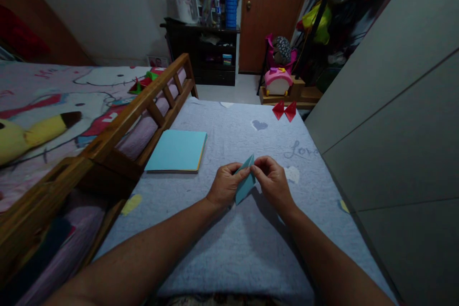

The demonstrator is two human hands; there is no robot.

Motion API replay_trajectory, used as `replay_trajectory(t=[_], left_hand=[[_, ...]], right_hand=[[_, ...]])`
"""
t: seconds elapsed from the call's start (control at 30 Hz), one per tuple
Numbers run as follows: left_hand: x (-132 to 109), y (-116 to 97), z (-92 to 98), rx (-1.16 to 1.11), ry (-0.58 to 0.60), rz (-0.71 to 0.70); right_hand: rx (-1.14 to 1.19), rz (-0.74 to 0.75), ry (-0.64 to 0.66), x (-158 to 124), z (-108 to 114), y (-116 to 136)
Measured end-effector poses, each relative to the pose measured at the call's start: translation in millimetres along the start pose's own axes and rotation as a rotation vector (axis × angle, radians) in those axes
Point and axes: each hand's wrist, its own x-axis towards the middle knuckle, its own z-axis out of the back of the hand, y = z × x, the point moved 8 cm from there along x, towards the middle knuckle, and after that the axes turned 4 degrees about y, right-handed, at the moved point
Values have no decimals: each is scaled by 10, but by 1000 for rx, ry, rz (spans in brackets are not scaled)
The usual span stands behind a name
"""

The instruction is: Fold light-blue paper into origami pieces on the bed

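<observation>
Folded paper: pointed teal folded paper piece, centre of frame, above grey blanket.
Left hand: fingers pinching its left edge.
Right hand: fingertips pinching its top.
Paper stack: teal square sheets, left of centre.
Red folded pieces: upper centre.

Both forearms extended forward, converging; left hand, right hand nearly touching, fingers pinched.

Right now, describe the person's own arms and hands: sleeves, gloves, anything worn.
The left forearm and right forearm are bare to the picture's lower edge, no sleeve in view. The left hand and right hand are ungloved. No watch or bracelet shows; dim light could hide a thin ring.
</observation>
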Motion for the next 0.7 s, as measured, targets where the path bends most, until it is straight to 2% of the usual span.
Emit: replay_trajectory(t=[0.4,0.7], left_hand=[[-7,-13,32,29,-47,24],[7,1,48,28,-55,11]], right_hand=[[132,-55,17,47,-25,-61],[121,-49,-4,47,-27,-92]])
